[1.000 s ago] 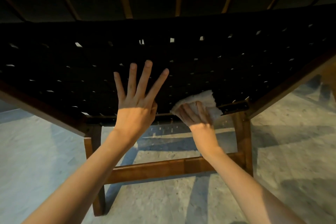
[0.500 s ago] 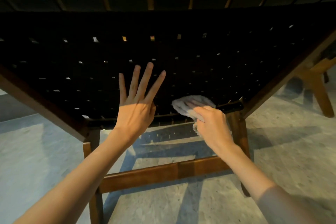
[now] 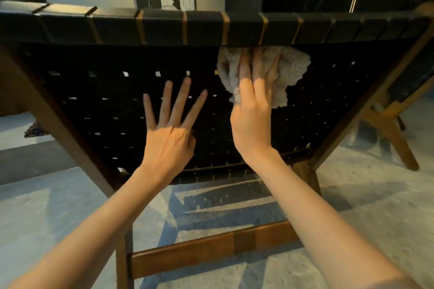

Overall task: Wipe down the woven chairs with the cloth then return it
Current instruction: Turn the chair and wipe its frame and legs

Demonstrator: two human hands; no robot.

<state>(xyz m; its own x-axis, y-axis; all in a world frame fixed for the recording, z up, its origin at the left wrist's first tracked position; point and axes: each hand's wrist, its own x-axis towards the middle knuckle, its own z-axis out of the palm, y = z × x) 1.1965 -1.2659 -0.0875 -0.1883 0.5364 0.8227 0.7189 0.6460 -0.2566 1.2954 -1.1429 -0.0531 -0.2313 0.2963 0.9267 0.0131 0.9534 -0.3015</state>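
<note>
The left hand [image 3: 170, 138] is lying flat at frame centre, fingers spread straight on the woven chair [image 3: 94, 101]. Just right of it, the right hand [image 3: 252, 122] is pressing the cloth [image 3: 293, 65] to the weave with straight fingers. The cloth's upper edge is touching the top rail [image 3: 164, 26]. Bare weave is running out both ways to the side rails [image 3: 58, 124].

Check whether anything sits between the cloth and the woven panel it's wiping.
Nothing visible does. The right hand presses the cloth flat against the woven panel, just under the top rail. The left hand lies spread on the panel, lower left of the cloth and apart from it.
</note>
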